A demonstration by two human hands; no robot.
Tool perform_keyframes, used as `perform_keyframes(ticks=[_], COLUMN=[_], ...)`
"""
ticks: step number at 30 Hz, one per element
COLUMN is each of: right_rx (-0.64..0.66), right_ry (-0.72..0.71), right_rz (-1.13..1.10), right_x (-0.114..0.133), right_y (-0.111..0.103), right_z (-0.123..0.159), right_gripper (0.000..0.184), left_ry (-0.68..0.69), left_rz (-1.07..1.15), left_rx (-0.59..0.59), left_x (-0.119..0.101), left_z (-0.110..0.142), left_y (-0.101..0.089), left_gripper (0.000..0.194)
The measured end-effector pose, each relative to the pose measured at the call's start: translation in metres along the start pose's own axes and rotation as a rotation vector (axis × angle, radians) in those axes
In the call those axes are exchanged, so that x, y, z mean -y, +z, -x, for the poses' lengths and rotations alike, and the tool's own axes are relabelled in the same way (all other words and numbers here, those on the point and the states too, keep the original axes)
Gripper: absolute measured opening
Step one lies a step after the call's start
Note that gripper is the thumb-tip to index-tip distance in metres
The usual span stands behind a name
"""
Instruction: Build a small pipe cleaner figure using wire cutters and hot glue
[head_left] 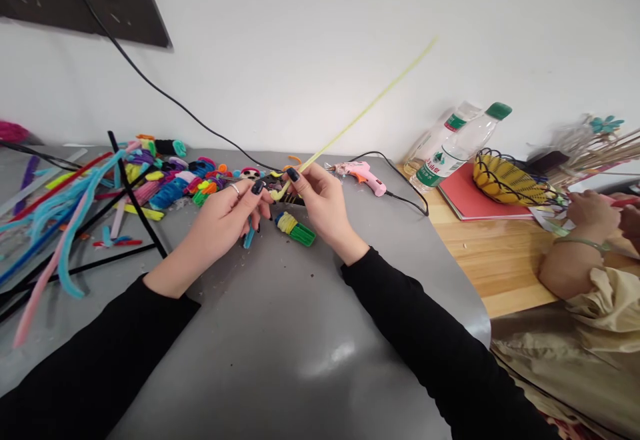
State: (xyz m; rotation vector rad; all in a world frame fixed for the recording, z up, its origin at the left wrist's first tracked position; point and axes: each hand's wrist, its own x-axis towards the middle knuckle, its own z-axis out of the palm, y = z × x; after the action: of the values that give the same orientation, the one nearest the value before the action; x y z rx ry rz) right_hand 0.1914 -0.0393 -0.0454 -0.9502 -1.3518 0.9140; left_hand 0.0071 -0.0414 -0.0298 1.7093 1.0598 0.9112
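Observation:
Both of my hands meet over the middle of a grey mat [280, 333]. My right hand [320, 203] pinches a long yellow-green pipe cleaner [360, 117] near its lower end; the stem slants up and to the right toward the wall. My left hand [225, 217] is closed on a small blue piece [249, 237] and touches the coiled yellow end of the same pipe cleaner. A small wrapped bundle of green and yellow [295, 228] lies on the mat just below my right hand.
A heap of coloured pipe cleaners and wound pieces [150, 173] covers the left of the mat. A pink glue gun [363, 175] with a black cord lies behind. Two plastic bottles [453, 147], a red book and a yellow basket [505, 180] sit on the wooden table. Another person's hands [593, 217] work at the right.

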Motion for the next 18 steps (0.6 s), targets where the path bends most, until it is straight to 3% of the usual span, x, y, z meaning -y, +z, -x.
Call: perform_keyframes(ticks=[14, 18], right_rx=[0.058, 0.062], right_ry=[0.046, 0.053], right_rz=[-0.139, -0.158], right_x=[-0.009, -0.005], right_y=[0.006, 0.007], right_z=[-0.001, 0.001], right_gripper=[0.051, 0.052], left_ry=[-0.021, 0.033], left_rz=[0.137, 0.035], left_rx=[0.008, 0.032], left_x=[0.003, -0.001], left_z=[-0.002, -0.001], left_y=[0.004, 0.003], left_gripper=[0.036, 0.034])
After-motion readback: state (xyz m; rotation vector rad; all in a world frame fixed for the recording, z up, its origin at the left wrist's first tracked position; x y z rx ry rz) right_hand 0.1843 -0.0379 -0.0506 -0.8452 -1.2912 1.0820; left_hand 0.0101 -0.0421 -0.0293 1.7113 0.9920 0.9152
